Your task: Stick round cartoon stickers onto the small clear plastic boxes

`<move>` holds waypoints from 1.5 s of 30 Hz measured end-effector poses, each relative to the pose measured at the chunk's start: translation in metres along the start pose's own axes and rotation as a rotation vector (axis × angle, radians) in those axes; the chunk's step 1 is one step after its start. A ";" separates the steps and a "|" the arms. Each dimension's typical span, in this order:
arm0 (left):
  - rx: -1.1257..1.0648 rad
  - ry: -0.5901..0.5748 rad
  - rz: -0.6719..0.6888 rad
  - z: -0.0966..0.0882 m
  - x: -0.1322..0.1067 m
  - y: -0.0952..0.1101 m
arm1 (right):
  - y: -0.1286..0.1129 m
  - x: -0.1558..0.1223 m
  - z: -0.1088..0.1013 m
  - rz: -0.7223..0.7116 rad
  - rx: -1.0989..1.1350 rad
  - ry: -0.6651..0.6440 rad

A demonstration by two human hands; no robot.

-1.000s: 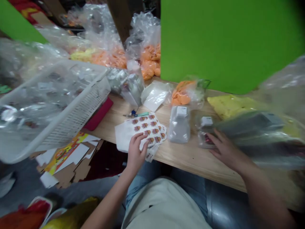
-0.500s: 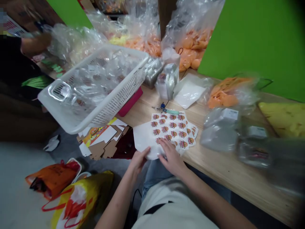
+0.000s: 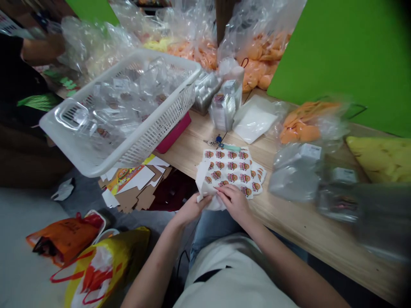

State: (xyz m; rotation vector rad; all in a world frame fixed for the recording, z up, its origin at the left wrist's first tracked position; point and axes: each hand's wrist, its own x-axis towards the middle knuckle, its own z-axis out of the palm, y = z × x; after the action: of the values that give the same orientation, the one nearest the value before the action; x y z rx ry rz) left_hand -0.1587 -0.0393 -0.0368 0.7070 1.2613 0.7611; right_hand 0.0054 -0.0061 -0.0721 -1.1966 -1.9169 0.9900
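A fanned stack of burger-print sticker sheets [image 3: 229, 167] lies on the wooden table edge, with a white paper sheet [image 3: 204, 186] curling up at its near left corner. My left hand [image 3: 191, 209] grips that white corner from below. My right hand [image 3: 234, 203] pinches the near edge of the stack, its fingers close to my left thumb. The sheets' lower edge is hidden behind my fingers. A small bunch of keys [image 3: 218, 141] with a teal tag lies just beyond the stack.
A white plastic basket [image 3: 170, 102] of clear packets overhangs the table at left, above a pink box [image 3: 173, 133]. Clear bags of orange pieces [image 3: 260, 64] stand behind. A co-worker's arm [image 3: 41, 49] shows far left. Cardboard cutouts [image 3: 131, 192] and carrier bags [image 3: 102, 265] lie on the floor.
The view has swung left. My right hand has moved from the packet at right onto the sticker sheets, and the white sheet's corner now curls up between my hands.
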 end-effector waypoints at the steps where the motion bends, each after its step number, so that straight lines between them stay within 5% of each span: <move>1: 0.036 -0.021 0.007 0.000 0.002 0.001 | 0.001 0.001 -0.003 0.023 0.033 0.006; 4: 0.109 -0.036 -0.009 -0.004 0.007 0.000 | 0.006 0.006 -0.009 0.200 0.199 0.099; 6: 0.169 0.100 0.040 -0.009 0.011 -0.004 | 0.012 0.009 -0.011 0.328 0.325 0.207; 10: 0.654 0.848 0.423 -0.019 0.025 -0.012 | 0.021 0.015 -0.010 0.472 0.512 0.371; 12: 0.994 0.977 0.604 -0.020 0.034 -0.010 | 0.018 0.017 -0.012 0.513 0.605 0.452; 16: 1.443 0.485 0.688 -0.009 0.055 0.008 | -0.005 0.011 -0.033 0.350 0.440 0.514; 20: 1.459 0.398 0.686 0.007 0.078 0.028 | -0.029 -0.014 -0.073 0.011 0.051 0.442; 22: 1.382 0.342 0.710 0.017 0.085 0.035 | -0.035 -0.031 -0.093 -0.045 -0.037 0.417; 25: 1.074 0.246 0.707 0.044 0.080 0.045 | -0.038 -0.053 -0.112 0.091 -0.059 0.560; 28: 0.497 -0.067 0.554 0.086 0.056 0.054 | -0.036 -0.065 -0.118 0.292 0.015 0.691; 31: 0.034 -0.316 0.317 0.131 0.027 0.058 | -0.033 -0.070 -0.121 0.308 0.106 0.647; 34: -0.102 -0.270 0.269 0.161 0.011 0.057 | -0.032 -0.074 -0.137 0.290 0.039 0.634; 38: 0.018 -0.302 0.321 0.179 0.011 0.054 | -0.029 -0.072 -0.175 0.348 0.160 0.450; 43: 0.507 -0.040 0.821 0.186 0.040 0.050 | -0.012 -0.048 -0.214 0.379 0.258 0.590; 45: 0.653 -0.053 0.971 0.186 0.057 0.046 | -0.004 -0.036 -0.220 0.385 0.322 0.559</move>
State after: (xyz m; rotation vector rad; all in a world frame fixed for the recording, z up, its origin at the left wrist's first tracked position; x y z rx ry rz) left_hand 0.0273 0.0243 0.0007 1.9341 1.0770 1.0850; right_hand 0.2002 0.0155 0.0351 -1.4817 -1.0746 0.9755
